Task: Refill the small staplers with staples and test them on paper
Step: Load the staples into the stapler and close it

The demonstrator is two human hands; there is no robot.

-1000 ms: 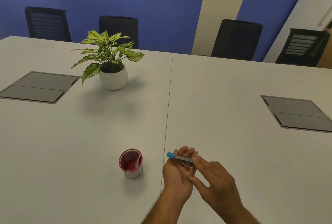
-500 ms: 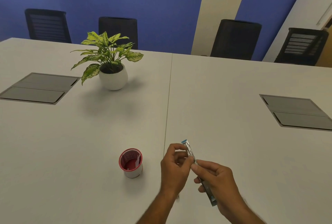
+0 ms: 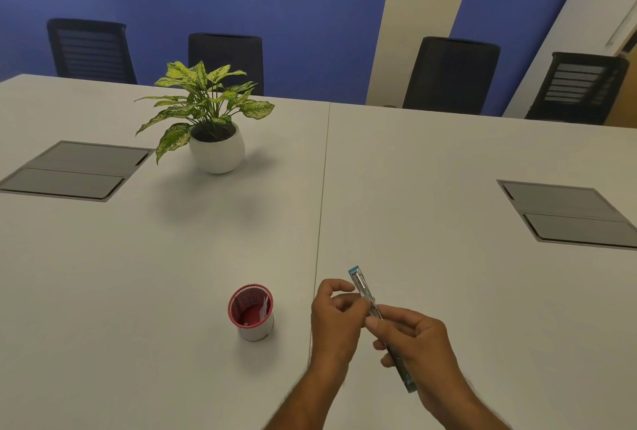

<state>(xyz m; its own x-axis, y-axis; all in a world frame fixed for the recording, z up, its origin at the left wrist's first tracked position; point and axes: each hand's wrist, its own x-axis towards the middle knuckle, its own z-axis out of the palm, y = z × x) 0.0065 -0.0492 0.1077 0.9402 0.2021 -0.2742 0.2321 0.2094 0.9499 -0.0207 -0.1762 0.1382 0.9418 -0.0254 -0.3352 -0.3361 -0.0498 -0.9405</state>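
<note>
At the far left of the white table [image 3: 103,291], a grey hatch panel [image 3: 74,171] sits flush in the surface, with a potted plant [image 3: 213,126] in a round white pot just to its right, toward the far side. Nearer you, left of the table's centre seam, stands a small red-rimmed cup [image 3: 251,312] with a slip of white showing inside; what that slip is cannot be told. Just right of the seam, your two hands meet above the tabletop at the near edge. Your left hand [image 3: 336,319] has its fingers curled, thumb and fingertips pinching at the middle of the stapler [image 3: 365,295], a slim, opened-out strip with a blue tip pointing away from you. Your right hand [image 3: 417,347] grips the near half of the same stapler, thumb on top, the blue near end poking out below the curled fingers. Farther right, a second grey hatch panel [image 3: 568,216] is set into the table. Four dark chairs [image 3: 451,74] line the far side against a blue wall.
</note>
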